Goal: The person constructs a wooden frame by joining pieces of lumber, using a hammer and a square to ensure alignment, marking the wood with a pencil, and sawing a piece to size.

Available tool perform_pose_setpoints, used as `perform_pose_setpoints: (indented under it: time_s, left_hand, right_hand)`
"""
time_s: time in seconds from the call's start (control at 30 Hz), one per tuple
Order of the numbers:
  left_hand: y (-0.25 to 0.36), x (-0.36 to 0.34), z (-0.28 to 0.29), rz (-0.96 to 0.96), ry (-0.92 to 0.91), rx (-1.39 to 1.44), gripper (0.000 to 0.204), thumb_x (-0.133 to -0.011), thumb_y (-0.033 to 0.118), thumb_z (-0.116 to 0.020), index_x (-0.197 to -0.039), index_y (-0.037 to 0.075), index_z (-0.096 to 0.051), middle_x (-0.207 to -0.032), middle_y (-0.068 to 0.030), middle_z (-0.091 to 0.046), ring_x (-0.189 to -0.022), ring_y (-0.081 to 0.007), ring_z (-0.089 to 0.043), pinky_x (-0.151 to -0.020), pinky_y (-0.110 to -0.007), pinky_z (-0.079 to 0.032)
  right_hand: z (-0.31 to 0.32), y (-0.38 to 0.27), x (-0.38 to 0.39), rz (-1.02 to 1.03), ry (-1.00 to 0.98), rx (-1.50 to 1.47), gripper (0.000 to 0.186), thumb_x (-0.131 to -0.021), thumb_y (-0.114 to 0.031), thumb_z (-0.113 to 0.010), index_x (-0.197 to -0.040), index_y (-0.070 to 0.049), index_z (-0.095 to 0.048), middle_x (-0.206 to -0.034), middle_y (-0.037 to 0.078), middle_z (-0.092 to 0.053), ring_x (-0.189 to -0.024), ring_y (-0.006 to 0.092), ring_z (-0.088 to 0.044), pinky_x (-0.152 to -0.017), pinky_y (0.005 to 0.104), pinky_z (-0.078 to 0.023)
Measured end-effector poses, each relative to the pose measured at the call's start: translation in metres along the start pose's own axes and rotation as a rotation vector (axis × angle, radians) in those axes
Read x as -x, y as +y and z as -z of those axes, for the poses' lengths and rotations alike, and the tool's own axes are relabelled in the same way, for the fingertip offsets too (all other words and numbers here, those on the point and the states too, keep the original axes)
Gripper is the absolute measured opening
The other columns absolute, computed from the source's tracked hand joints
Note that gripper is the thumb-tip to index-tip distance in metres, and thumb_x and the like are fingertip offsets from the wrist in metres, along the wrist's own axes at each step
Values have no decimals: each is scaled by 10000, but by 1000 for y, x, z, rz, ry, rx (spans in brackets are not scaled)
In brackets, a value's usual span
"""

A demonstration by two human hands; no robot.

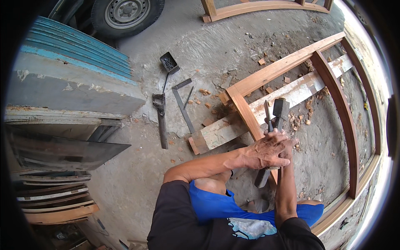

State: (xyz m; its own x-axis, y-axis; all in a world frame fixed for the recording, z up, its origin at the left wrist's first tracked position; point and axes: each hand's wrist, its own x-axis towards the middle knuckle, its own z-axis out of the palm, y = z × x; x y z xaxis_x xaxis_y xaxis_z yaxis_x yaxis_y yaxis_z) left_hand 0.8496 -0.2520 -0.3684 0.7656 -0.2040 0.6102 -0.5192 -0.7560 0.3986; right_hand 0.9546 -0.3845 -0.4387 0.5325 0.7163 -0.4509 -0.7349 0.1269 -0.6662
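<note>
My left hand [266,153] and right hand [289,150] are together over the wooden frame's near member [243,109], fingers closed around a bundle of tools: a slim pointed blade [267,112] and a tool with a dark blocky head [281,109]. A dark end [262,178] sticks out below my hands; which hand grips which tool is unclear. The frame rests across a paint-stained plank [214,134]. To the left on the concrete lie a handsaw [162,131], a metal square [183,108], a slim rod [189,94] and a small dark box of nails [169,62].
Wood chips [261,61] litter the ground. Curved frame rails [343,108] arch at the right. Another wooden frame [250,8] lies at the top, beside a vehicle wheel [125,12]. A blue shutter [79,41], leaning panel [75,152] and stacked boards [58,214] line the left.
</note>
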Motion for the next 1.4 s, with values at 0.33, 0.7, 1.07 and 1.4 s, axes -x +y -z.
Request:
perform_pose_setpoints:
  time_s: [0.33, 0.7, 1.07, 1.4]
  left_hand:
    - [-150, 184, 91, 1227, 125, -461, 783, -817, 341, -773, -1441, 17, -426, -1299, -171, -564, -1243, -362, -485, -1105, -471, -308]
    - [-162, 317, 75, 2034, -26, -493, 890, -793, 569, -742, -1325, -69, -421, -1315, -311, -544, -1246, -438, -549, -1027, -499, -462]
    - [-219, 332, 136, 1789, 83, -903, 721, -884, 442, -666, -1418, 21, -425, -1470, -197, -433, -1333, -411, -379, -1106, -544, -301]
    - [-223, 311, 142, 2002, -266, -837, 486, -812, 259, -717, -1226, 22, -624, -1391, -202, -474, -1293, -381, -403, -1061, -498, -324]
  right_hand:
    - [22, -38, 60, -15, 237, 317, 445, -677, -92, -797, -1069, 32, -625, -827, 71, -673, -657, 167, -652, -610, 300, -571]
    - [43, 36, 68, 127, 615, 594, 242, -831, -171, -745, -966, -11, -623, -821, 13, -609, -686, 113, -564, -611, 280, -466]
    - [54, 38, 59, -5, 619, 640, 353, -826, -242, -785, -1029, -5, -619, -893, 32, -605, -755, 137, -541, -685, 312, -462]
    - [37, 34, 53, 56, 666, 666, 239, -834, -202, -761, -939, -27, -638, -792, 4, -588, -670, 114, -525, -607, 300, -441]
